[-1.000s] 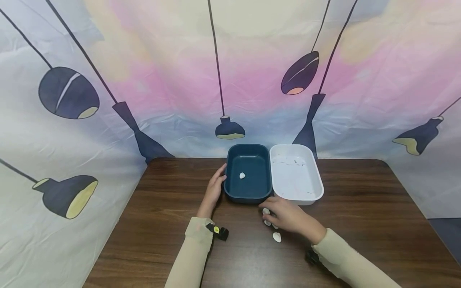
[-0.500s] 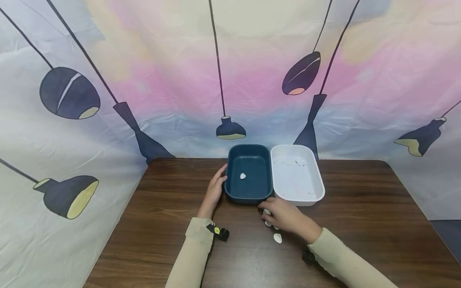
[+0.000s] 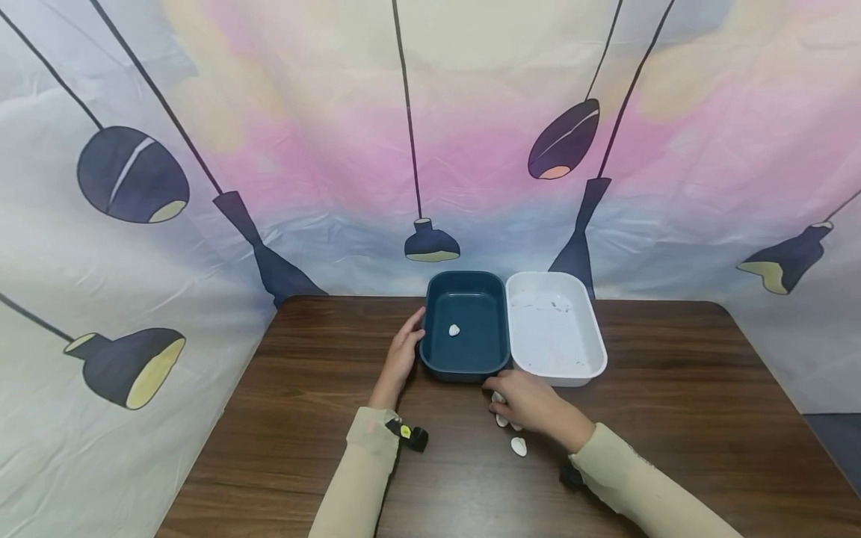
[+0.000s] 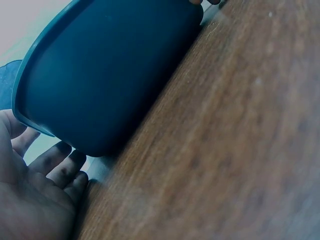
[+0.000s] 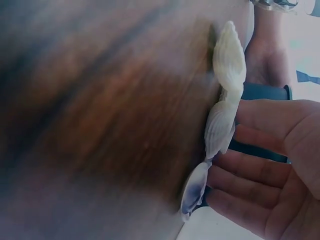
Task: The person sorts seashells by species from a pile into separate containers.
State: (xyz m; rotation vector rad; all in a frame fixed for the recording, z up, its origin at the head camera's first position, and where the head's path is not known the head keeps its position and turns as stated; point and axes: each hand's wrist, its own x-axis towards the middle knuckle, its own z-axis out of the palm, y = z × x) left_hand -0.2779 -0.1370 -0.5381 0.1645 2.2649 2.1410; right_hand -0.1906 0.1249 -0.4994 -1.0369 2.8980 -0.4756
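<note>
Lone shell: one small, off-white shell [image 3: 519, 447] is lying on the brown wood-grain table [image 3: 673, 373], well short of the deep, dark-teal, round-cornered tray [image 3: 471, 359].
Cluster: off-white, ribbed shells [image 5: 218, 127] are lying close together near the teal tray's near right corner.
Right hand [image 3: 531, 400]: reaching over the cluster, fingers extending loosely; the shells are hiding the tips, so whether any shell is being pinched cannot be told.
Left hand [image 3: 400, 359]: resting nearly straight fingers against the teal tray's left wall, holding nothing.
Inside the teal tray: a single white shell [image 3: 454, 330].
Right of the teal tray: a shallow, white, round-cornered tray [image 3: 551, 340], standing just beside it.
Change: over the last second the right forearm is edging leftward while the shells are staying put; the handling seems to be lingering at the cluster, adding nothing to the teal tray.
</note>
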